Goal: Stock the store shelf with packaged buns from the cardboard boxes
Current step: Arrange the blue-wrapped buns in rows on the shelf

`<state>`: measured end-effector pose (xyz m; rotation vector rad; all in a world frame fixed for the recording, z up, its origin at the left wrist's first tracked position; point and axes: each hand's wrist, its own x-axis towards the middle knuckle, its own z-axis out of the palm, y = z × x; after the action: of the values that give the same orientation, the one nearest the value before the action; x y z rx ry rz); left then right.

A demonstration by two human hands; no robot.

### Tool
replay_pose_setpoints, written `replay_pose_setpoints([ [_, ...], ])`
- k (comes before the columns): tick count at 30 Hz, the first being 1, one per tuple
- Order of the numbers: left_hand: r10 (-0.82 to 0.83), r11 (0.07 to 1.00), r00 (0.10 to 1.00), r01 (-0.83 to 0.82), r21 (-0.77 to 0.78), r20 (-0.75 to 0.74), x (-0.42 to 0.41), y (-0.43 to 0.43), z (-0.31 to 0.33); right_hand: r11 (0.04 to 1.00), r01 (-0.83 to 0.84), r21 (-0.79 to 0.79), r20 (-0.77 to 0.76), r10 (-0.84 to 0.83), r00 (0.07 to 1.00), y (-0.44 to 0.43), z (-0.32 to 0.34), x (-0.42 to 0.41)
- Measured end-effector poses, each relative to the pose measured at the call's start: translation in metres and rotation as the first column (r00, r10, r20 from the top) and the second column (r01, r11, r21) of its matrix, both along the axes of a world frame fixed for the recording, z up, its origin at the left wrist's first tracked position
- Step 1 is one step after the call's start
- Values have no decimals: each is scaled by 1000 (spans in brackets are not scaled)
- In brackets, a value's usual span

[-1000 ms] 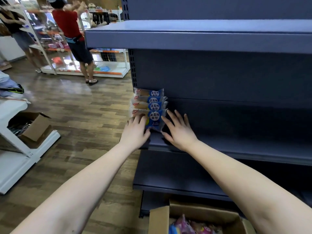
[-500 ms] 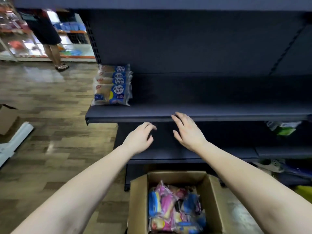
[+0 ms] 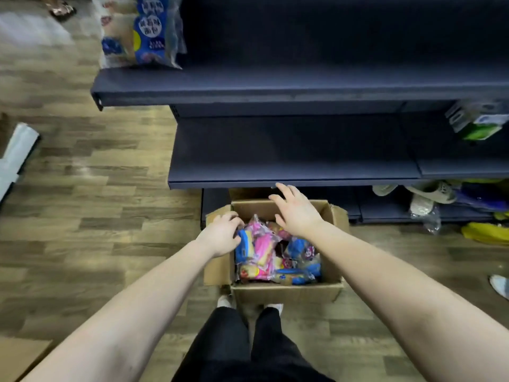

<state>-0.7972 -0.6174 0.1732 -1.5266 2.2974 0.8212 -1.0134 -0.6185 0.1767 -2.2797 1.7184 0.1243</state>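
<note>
Left hand [image 3: 220, 235]: fingers are being curled onto a blue bun packet [image 3: 243, 248] by the left wall of the cardboard box [image 3: 286, 293] (whether it is gripped cannot be told). Right hand [image 3: 296, 213]: is being held spread, empty, just above the packaged buns [image 3: 264, 244]; shelf [image 3: 275, 86] beyond.

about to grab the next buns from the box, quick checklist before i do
1. Box open, flaps out of the way: ok.
2. Buns in the box to take: ok, pink and blue packs fill it.
3. Right hand free: ok, fingers spread above the box, holding nothing.
4. Left hand has a pack: cannot tell, its fingers curl at a blue pack by the box's left wall.
5. Room on the shelf: ok, bare board shows to the right of the stack.
</note>
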Motion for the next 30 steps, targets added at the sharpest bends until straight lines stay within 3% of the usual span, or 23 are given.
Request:
replay_pose_setpoints([
  [7,15,997,999,-12,78,-39,0,9,-26,960,197,198,55,-212,976,19,-26,4],
  [13,-3,964,999,14,267,-41,9,38,-71,889,337,311,57,-371,927,41,-62,5],
  [19,82,924,995,-55,378,-55,-5,47,-127,734,499,460,23,-572,820,75,-126,-11],
  [22,158,909,986,-127,397,-46,-19,46,-160,681,500,535,-31,-576,817,93,-165,-18],
  [30,363,863,932,-337,377,2,-46,27,-254,643,486,592,-60,-566,822,94,-249,-32],
])
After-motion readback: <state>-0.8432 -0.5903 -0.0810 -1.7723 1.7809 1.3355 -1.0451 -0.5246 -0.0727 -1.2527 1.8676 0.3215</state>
